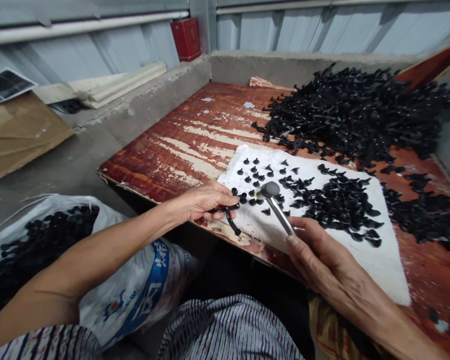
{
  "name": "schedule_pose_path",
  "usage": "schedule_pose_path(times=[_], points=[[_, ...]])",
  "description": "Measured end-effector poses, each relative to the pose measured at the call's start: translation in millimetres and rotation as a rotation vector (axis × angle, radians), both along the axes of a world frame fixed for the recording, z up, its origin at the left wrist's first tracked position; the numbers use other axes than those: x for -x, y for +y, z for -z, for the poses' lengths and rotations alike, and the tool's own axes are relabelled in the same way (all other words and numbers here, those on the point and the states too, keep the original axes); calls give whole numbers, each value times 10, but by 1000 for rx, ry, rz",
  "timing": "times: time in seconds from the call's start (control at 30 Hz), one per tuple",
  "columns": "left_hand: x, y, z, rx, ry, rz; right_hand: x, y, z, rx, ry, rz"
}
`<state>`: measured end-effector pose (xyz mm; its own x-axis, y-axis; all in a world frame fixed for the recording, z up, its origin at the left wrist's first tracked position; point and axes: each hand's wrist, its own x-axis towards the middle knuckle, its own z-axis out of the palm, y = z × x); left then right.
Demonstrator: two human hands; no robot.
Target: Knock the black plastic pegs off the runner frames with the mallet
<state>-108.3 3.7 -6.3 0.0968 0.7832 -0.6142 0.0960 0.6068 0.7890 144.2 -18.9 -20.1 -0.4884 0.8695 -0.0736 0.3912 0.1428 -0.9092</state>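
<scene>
Near the front left edge of a white cloth (390, 260), my left hand (212, 201) is closed on a small black part (232, 222), whose curved end hangs down from the fingers. My right hand (318, 252) grips the metal handle of a hammer (281, 212); its round grey head is over the cloth, to the right of my left hand. Small black round pieces (248, 179) stand spaced out on the cloth's left part. A denser heap of black pieces (345, 200) lies on its right part.
A large pile of black parts (352, 110) covers the back right of the worn red board (142, 160). At the lower left is a white sack (135, 295) of black parts. Cardboard (22, 130) lies at the left, and a red tin (186, 39) stands in the back corner.
</scene>
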Motion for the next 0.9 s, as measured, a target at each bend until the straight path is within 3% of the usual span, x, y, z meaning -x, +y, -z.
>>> schedule_pose_path(times=[0.17, 0.3, 0.4, 0.57, 0.7, 0.9], points=[[16, 27, -21, 8, 55, 13, 116, 99, -138, -510, -96, -46], [-2, 42, -47, 20, 80, 36, 153, 206, -47, -814, -221, -170], [-17, 44, -63, 39, 93, 56, 150, 210, -10, -819, -250, -258], [-10, 42, -76, 28, 82, 59, 114, 188, -100, -845, -206, -168], [8, 58, -58, 22, 110, 61, 100, 258, -107, -799, -320, -275], [23, 74, -22, 22, 114, 93, 88, 199, -96, -845, -214, -137]])
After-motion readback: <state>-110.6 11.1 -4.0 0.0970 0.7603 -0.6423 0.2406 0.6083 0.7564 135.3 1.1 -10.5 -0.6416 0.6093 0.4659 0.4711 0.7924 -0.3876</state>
